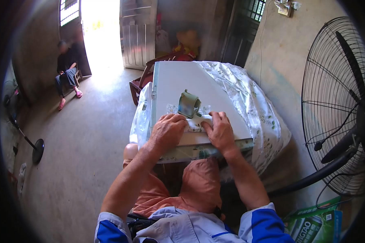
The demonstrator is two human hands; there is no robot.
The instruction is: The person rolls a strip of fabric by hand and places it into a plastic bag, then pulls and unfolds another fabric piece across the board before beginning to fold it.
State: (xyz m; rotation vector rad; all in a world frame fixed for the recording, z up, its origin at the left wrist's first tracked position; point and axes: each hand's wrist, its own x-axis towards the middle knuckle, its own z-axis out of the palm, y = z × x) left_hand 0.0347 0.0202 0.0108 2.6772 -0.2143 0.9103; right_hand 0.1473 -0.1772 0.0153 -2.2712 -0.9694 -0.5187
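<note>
Both hands are at a small white piece with a leaf print (195, 124), rolled or folded; whether it is paper or cloth I cannot tell. My left hand (169, 130) has its fingers curled on the piece's left end. At the other end my right hand (220, 133) grips it between thumb and fingers. Just beyond the fingers stands a green object like a tape dispenser (188, 104), touched by neither hand as far as I can see. Patterned clear strips show on both sides of it. All this rests on a white board-like tabletop (178, 79).
A floral plastic cover (247, 93) drapes over the table's right side. A large black fan (336, 105) stands close on the right, above a green carton (316, 224). Dark red chairs (138, 83) are behind the table. A person (67, 67) sits by the open doorway.
</note>
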